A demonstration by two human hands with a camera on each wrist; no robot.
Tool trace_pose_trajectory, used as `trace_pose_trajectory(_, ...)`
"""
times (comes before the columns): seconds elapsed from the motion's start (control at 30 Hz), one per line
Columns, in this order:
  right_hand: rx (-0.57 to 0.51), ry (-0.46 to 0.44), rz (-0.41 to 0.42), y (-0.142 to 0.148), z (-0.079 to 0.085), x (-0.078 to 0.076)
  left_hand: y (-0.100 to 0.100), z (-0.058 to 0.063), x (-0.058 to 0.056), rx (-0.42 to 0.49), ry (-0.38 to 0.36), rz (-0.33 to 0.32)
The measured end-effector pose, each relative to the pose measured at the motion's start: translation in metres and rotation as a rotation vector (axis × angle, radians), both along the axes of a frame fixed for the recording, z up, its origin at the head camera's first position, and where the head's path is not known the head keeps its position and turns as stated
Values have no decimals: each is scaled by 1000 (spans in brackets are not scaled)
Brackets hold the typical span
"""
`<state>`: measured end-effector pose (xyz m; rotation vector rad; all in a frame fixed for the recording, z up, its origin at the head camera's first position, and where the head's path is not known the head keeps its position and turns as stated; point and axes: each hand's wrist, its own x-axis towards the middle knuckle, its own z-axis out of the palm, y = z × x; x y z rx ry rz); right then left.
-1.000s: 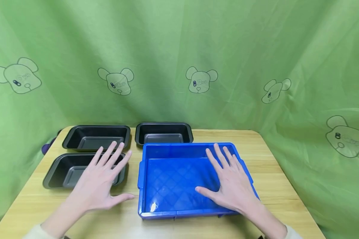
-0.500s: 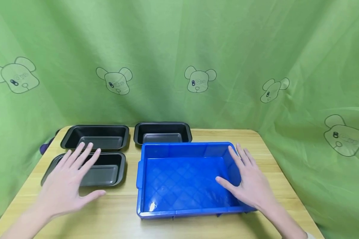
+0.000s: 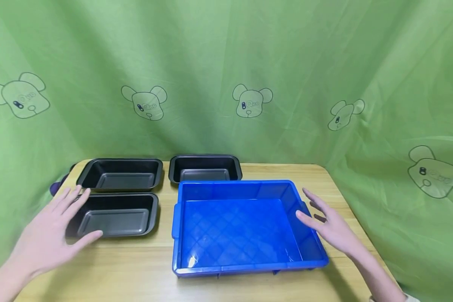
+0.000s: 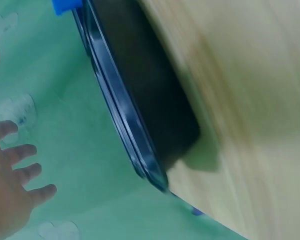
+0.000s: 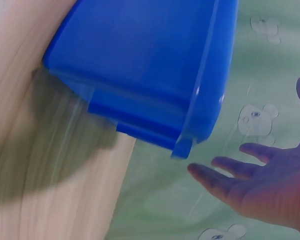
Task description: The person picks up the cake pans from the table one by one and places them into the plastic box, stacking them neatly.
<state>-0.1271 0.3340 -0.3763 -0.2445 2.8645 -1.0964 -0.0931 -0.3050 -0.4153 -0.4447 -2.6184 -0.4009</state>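
Note:
My left hand [image 3: 47, 235], fingers spread, hovers at the left edge of the table, over the left end of the nearer black loaf pan [image 3: 115, 216]. It holds nothing, and the left wrist view shows its fingers [image 4: 27, 174] apart from the pan. At the right side of a blue plastic bin [image 3: 230, 235] my right hand [image 3: 334, 228] is held in the air, fingers extended and thumb toward the bin's rim. In the right wrist view a gap shows between those fingers [image 5: 210, 180] and the bin's side handle [image 5: 140, 125]. No contents show inside the bin.
Two more black loaf pans stand at the back: the left one [image 3: 122, 174] and one behind the bin [image 3: 205, 167]. A green curtain [image 3: 219, 75] surrounds the wooden table [image 3: 136, 272]. Something purple [image 3: 54, 188] pokes out past the table's left edge.
Both hands have moved apart: the left from above the near pan to the table's left edge, the right from above the bin to its right side. Pans and bin stay put.

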Motion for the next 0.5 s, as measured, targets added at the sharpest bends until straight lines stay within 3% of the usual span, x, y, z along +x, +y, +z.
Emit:
trace_pose_trajectory(0.17,-108,-85,-14,17,-3,-7,-17,-6,2,32,-54,66)
trace_pose_trajectory(0.37,-263,-170,-24,34,-10,-17,-35,-11,2,177,-150,118)
trace_pose_trajectory(0.5,-296,-237,-75,39,-15,-22,-46,-14,0,251,-224,162)
